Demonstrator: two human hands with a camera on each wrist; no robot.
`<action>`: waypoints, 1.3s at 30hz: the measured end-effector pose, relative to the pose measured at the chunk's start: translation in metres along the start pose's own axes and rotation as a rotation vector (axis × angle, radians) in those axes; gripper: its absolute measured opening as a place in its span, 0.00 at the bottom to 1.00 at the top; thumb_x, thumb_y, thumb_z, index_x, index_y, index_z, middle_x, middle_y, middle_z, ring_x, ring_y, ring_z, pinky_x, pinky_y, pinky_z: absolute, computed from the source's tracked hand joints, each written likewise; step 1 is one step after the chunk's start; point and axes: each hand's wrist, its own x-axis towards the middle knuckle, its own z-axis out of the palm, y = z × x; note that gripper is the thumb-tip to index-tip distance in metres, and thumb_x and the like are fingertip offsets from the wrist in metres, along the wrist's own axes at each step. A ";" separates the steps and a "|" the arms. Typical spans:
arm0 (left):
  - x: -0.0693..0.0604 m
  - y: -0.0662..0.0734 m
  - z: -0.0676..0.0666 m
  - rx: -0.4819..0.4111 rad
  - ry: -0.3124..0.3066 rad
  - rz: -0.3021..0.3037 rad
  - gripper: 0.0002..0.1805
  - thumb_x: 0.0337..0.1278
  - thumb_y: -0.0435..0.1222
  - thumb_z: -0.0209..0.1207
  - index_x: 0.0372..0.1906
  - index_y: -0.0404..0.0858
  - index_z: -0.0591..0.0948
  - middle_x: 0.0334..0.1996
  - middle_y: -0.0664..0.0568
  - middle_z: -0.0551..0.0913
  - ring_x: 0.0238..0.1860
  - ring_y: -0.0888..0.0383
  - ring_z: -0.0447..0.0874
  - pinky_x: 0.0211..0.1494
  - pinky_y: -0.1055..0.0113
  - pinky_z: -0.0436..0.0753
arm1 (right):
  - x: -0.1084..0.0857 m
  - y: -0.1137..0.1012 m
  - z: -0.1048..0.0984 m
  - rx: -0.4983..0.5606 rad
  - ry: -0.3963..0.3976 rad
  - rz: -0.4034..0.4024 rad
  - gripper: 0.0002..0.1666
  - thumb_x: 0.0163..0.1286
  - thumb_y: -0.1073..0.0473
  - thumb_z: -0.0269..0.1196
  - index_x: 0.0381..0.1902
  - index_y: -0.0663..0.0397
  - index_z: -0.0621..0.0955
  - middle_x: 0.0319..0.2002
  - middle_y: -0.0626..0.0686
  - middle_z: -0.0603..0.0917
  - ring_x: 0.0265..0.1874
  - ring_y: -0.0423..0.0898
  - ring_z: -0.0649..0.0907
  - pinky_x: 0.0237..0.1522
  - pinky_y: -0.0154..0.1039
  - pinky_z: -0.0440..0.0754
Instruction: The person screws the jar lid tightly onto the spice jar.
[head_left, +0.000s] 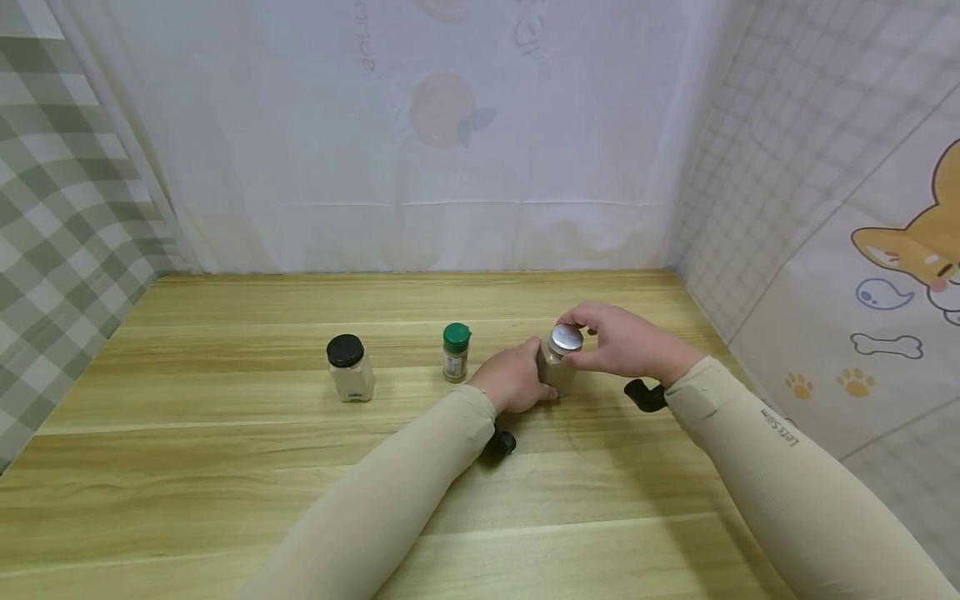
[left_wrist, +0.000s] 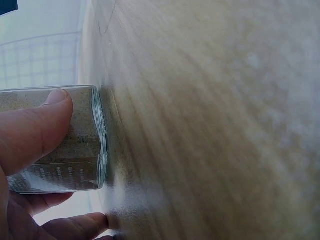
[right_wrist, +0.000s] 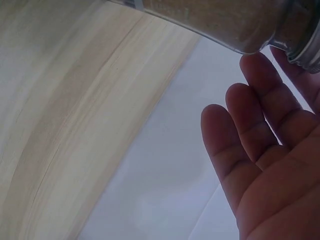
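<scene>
A square glass jar point(left_wrist: 82, 130) of brownish seasoning stands upright on the table, topped by a silver lid point(head_left: 566, 337). My left hand point(head_left: 513, 377) grips the jar low on its body; the left wrist view has the thumb across one side and fingers around the other. At the lid, my right hand point(head_left: 618, 342) pinches the rim between thumb and index finger. Its other fingers point(right_wrist: 220, 135) are loosely bent beside the jar in the right wrist view, while the thumb is out of sight there.
Left of the hands stands a small spice bottle point(head_left: 455, 354) with a green cap. Farther left is a square jar point(head_left: 351, 371) with a black lid and pale contents. A white curtain point(head_left: 300, 167) hangs behind the wooden table point(head_left: 225, 500); a patterned sheet point(head_left: 810, 275) borders the right.
</scene>
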 end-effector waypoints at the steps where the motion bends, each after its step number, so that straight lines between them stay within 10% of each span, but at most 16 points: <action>1: 0.000 0.000 0.000 0.001 0.000 0.000 0.30 0.65 0.52 0.70 0.63 0.44 0.71 0.61 0.49 0.84 0.56 0.54 0.84 0.59 0.57 0.82 | 0.000 0.000 0.000 0.000 0.001 0.012 0.16 0.68 0.61 0.73 0.52 0.57 0.84 0.48 0.52 0.87 0.53 0.51 0.84 0.58 0.54 0.81; 14: -0.001 0.000 0.000 0.007 -0.001 0.004 0.31 0.65 0.51 0.70 0.64 0.45 0.71 0.62 0.49 0.84 0.58 0.53 0.84 0.60 0.57 0.82 | -0.002 0.003 -0.001 0.017 0.002 -0.012 0.35 0.66 0.61 0.73 0.68 0.65 0.76 0.59 0.59 0.84 0.59 0.56 0.82 0.64 0.61 0.78; 31: -0.001 0.001 0.001 0.011 0.006 0.005 0.30 0.66 0.51 0.70 0.64 0.45 0.71 0.61 0.49 0.84 0.57 0.53 0.85 0.61 0.57 0.82 | 0.001 0.003 0.001 0.025 0.001 0.011 0.15 0.69 0.61 0.73 0.51 0.56 0.83 0.49 0.52 0.87 0.58 0.55 0.84 0.65 0.62 0.78; 39: 0.000 0.000 0.001 -0.017 -0.002 0.010 0.32 0.66 0.50 0.70 0.66 0.44 0.70 0.63 0.49 0.83 0.60 0.52 0.84 0.64 0.54 0.82 | -0.003 0.001 -0.001 0.017 -0.001 0.008 0.34 0.68 0.59 0.74 0.68 0.64 0.77 0.60 0.59 0.84 0.61 0.57 0.82 0.65 0.61 0.78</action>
